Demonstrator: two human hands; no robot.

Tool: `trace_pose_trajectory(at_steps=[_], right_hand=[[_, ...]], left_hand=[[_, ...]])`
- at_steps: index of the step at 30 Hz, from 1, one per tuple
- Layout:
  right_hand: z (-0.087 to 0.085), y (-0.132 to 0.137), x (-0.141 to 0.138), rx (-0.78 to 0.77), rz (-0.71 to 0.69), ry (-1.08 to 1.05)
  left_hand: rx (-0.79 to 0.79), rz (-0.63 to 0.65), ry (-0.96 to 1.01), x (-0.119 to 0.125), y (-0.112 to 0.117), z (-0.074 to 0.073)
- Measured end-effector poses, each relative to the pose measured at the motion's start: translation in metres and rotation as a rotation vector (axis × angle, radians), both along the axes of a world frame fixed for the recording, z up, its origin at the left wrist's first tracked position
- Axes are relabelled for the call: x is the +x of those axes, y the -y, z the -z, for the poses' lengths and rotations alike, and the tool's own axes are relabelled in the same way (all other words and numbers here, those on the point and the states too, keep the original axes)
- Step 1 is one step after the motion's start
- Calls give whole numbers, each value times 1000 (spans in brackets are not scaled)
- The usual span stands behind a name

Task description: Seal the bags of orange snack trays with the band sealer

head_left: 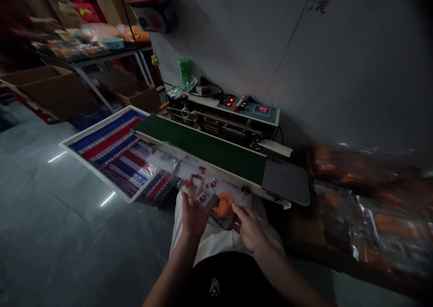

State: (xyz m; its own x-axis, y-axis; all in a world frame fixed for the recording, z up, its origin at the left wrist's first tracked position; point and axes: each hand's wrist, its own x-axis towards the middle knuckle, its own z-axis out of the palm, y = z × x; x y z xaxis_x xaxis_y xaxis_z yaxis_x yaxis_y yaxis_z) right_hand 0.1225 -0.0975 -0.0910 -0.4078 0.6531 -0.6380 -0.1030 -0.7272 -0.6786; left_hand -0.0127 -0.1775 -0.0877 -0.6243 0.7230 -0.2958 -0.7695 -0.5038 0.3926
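Plastic bag (212, 200) with orange contents (223, 204) is over the lap (218, 243), pinched by the left hand (194, 216) at nine o'clock and the right hand (249, 228) at four; the green conveyor belt (206, 146) is at twelve, the white-rimmed tray (94, 173) at ten.

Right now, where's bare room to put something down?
The green belt, between the machine and the pale front rail, is bare; so is the grey plate at its right end. The floor left of the white-rimmed tray is open. It's crowded at right with bagged goods, and over your lap, where your left hand and right hand hold a clear packet.
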Motion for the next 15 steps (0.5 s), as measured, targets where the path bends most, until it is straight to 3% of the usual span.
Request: trace_pose_trajectory(at_steps=[5,9,15], right_hand=[[-13,10,-4,8,-72,-22],[-21,14,-8,27,-127,-37],[-20,13,9,-19,-214,-168]], left_hand=[[90,204,159,-4,-2,13],[180,283,188,-12,-3,25],[264,273,112,-32,1,15]])
